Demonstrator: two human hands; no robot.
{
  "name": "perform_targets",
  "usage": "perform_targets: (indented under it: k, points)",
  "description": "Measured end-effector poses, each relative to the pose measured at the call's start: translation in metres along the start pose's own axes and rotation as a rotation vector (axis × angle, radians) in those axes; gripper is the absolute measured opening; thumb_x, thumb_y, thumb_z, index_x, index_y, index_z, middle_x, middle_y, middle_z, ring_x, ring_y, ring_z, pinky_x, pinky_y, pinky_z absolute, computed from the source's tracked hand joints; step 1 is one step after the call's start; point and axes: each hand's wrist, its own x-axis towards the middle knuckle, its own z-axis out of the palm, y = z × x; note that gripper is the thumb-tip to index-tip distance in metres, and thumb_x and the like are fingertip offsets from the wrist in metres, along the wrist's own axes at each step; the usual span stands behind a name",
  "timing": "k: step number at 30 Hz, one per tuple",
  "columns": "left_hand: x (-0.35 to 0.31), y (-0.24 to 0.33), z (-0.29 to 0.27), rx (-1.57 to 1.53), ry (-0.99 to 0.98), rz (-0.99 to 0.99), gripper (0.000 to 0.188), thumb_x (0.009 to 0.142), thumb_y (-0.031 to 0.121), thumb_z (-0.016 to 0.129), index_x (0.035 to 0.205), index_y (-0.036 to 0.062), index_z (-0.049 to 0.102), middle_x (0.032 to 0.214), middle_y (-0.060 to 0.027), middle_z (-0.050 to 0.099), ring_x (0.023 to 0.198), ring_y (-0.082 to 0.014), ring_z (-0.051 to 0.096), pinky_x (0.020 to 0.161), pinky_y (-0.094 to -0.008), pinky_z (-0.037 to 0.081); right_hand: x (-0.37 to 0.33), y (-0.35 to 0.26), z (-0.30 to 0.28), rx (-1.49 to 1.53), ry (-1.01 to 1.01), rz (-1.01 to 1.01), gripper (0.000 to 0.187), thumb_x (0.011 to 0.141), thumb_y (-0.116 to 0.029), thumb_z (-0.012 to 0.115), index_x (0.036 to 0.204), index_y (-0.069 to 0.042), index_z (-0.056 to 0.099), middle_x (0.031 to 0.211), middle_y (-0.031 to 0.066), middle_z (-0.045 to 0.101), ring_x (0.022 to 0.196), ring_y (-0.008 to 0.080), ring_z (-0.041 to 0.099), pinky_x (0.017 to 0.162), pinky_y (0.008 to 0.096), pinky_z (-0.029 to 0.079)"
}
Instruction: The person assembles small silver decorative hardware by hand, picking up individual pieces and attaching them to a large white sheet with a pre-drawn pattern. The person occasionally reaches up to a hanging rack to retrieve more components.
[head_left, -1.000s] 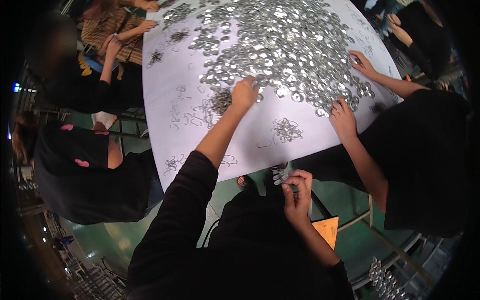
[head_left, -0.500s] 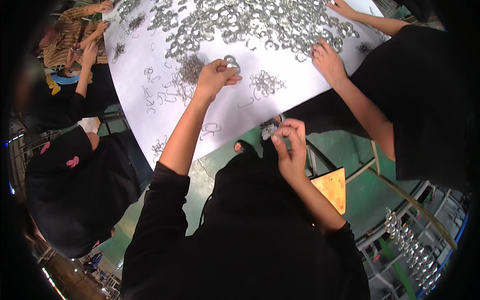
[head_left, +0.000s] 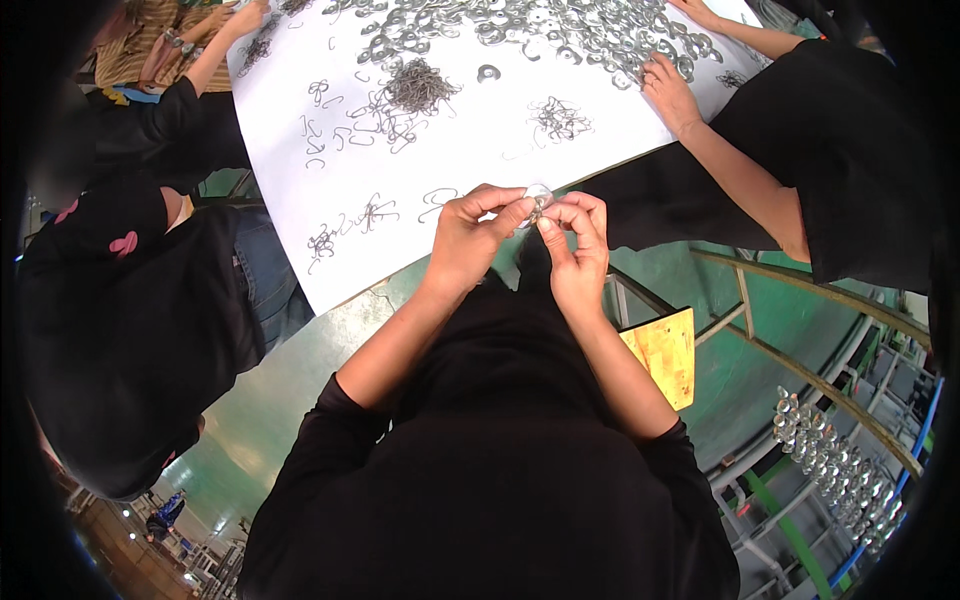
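Both hands meet in front of my body, just off the table's near edge. My left hand [head_left: 468, 238] is closed, pinching a shiny silver disc [head_left: 538, 192] between thumb and fingers. Against the lower side of that disc, my right hand [head_left: 578, 250] has its thumb and fingertips pressed together on a small metal piece, too small and covered to make out clearly. Beyond them on the white tabletop [head_left: 480, 150] lie a dense pile of wire hooks [head_left: 420, 86] and a looser heap of hooks [head_left: 562, 120]. One silver disc [head_left: 488, 73] lies apart from the others.
Many silver discs [head_left: 490, 30] cover the far side of the table. A co-worker's hand [head_left: 670, 95] rests by them at right; another person [head_left: 130, 330] is close on my left. A wooden stool [head_left: 660, 355] stands at right, before a rack of hanging shiny pieces [head_left: 830, 465].
My left hand has come back from above the table to my right hand, bringing a silver disc. My right hand stays nearly in place. The view has shifted slightly.
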Motion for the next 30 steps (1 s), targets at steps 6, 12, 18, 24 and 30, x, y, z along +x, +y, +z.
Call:
perform_targets:
  k: [6,12,18,24,30]
  points:
    - [-0.019,-0.007,-0.011,0.105,0.045,0.225,0.012,0.081,0.004,0.068,0.093,0.0027,0.07,0.082,-0.0045,0.063,0.072,-0.0079,0.057,0.062,-0.0207,0.045,-0.014,0.01,0.007,0.043,-0.076,0.047,0.008,0.082,-0.009,0.066,0.088,-0.006,0.063,0.1,0.0061,0.051,0.094,0.0184,0.05,0.079,0.0294,0.042]
    - [-0.034,0.0,-0.023,0.164,0.066,0.329,0.014,0.081,0.0,0.066,0.094,0.0017,0.069,0.085,-0.0045,0.063,0.075,-0.0088,0.059,0.062,-0.0216,0.047,0.039,0.043,-0.021,0.048,-0.142,0.085,0.011,0.085,-0.01,0.062,0.094,-0.004,0.063,0.088,0.0071,0.061,0.081,0.0168,0.058,0.073,0.0278,0.046]
    - [-0.047,0.02,-0.031,0.2,0.056,0.301,0.012,0.083,0.0,0.064,0.095,-0.0003,0.068,0.093,-0.0054,0.061,0.069,-0.0074,0.058,0.059,-0.0184,0.046,0.11,0.079,0.01,-0.543,-0.432,-0.15,0.013,0.079,-0.008,0.063,0.093,-0.009,0.063,0.091,0.0065,0.061,0.087,0.0216,0.061,0.077,0.0329,0.047]
    - [-0.056,0.024,-0.035,0.134,0.067,0.302,0.012,0.083,0.0,0.064,0.094,-0.0002,0.068,0.093,-0.0057,0.062,0.068,-0.0074,0.057,0.059,-0.0191,0.048,0.125,0.092,0.036,-1.011,-0.681,-0.29,0.016,0.076,-0.01,0.064,0.092,-0.009,0.063,0.095,0.009,0.059,0.091,0.027,0.06,0.077,0.0382,0.048]
    - [-0.056,0.016,-0.038,0.108,0.03,0.22,0.015,0.084,0.0,0.063,0.099,-0.0015,0.065,0.088,-0.0073,0.064,0.076,-0.012,0.06,0.063,-0.025,0.053,0.103,0.081,0.021,-0.505,-0.587,-0.051,0.01,0.083,-0.01,0.06,0.091,-0.004,0.06,0.085,0.0082,0.06,0.074,0.0194,0.061,0.065,0.0319,0.049]
